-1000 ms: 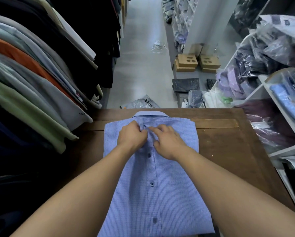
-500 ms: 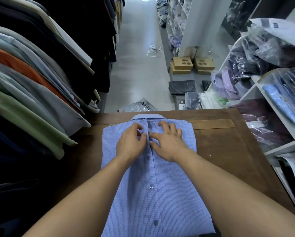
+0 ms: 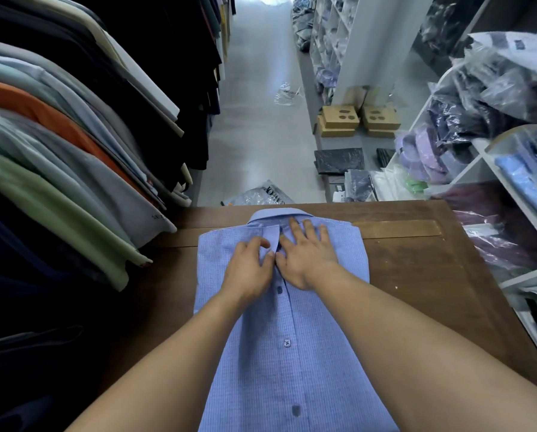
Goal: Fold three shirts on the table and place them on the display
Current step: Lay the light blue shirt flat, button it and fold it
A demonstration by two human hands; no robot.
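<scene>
Wooden table (image 3: 416, 275) between hanging clothes (image 3: 58, 151) and shelves (image 3: 508, 193) bears shirt (image 3: 292, 353).

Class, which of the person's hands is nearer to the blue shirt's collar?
Right. The right hand lies flat, fingertips at the collar; the left hand pinches the shirt lower down, nearer the person.

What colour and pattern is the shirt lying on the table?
Light blue with a fine check; the shirt shows best in the head view.
</scene>
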